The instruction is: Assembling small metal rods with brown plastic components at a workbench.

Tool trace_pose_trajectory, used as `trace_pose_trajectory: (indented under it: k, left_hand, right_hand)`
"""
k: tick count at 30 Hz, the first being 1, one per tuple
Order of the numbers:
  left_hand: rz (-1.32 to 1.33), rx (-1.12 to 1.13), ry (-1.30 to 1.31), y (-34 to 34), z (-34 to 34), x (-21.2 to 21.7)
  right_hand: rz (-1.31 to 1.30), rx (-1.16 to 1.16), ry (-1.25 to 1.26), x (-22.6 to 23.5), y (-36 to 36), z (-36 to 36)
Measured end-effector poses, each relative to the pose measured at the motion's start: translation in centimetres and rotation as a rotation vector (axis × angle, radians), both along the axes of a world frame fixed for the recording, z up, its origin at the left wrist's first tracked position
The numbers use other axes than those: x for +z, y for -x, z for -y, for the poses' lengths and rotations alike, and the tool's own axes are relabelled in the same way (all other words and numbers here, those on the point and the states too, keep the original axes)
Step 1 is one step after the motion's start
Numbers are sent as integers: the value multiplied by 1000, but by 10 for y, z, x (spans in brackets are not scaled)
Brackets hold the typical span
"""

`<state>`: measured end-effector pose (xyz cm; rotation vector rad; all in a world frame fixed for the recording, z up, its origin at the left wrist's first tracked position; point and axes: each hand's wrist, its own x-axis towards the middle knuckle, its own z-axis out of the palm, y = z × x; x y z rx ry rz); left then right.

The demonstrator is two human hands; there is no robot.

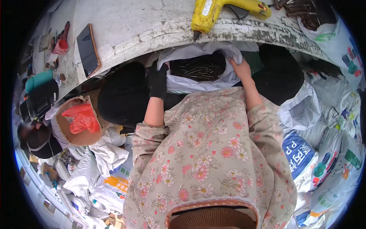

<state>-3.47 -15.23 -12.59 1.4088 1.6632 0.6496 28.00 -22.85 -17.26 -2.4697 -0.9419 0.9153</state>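
A white woven sack (183, 84) sits between my knees with its mouth spread wide. Inside it lies a dark heap of thin, stick-like pieces (200, 68), some with a shiny edge. My left hand (157, 81), in a black glove, grips the left rim of the sack, its fingers partly hidden by the folds. Bare, my right hand (241, 69) is closed on the rim at the right, with the fingers over the turned cloth.
Beyond the sack runs a worn white table edge (152, 42), bearing a yellow glue gun (206, 17) and a phone (88, 49). A cardboard box (78, 137) with a red plastic bag stands at left. Full sacks (328, 164) crowd the right. A person (40, 141) is at far left.
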Motion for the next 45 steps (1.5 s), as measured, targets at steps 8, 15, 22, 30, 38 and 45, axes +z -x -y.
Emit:
trace_pose_trajectory:
  k: [8,15,22,30,38,45]
  left_hand:
    - [617,347,44,25,-5,72]
    - [-454,-190,-2,13,-6,13]
    - [-366,-516,-420,-20,-18,175]
    - [-585,-851,-913,-119,-177,132]
    - [-441,-474,-1094,-100,-149,155]
    - [671,33,-274,-67,-52,147]
  right_hand:
    - [-11,136,-514,62,19,-9]
    - [102,217,-5,2,16,-8]
    - [-568,351,-117,129,-26,-1]
    - [356,389,-568,237,-113,-83]
    - [1163,700,-185,226,-174,-125]
    - [841,763,-354,221,-166,-126]
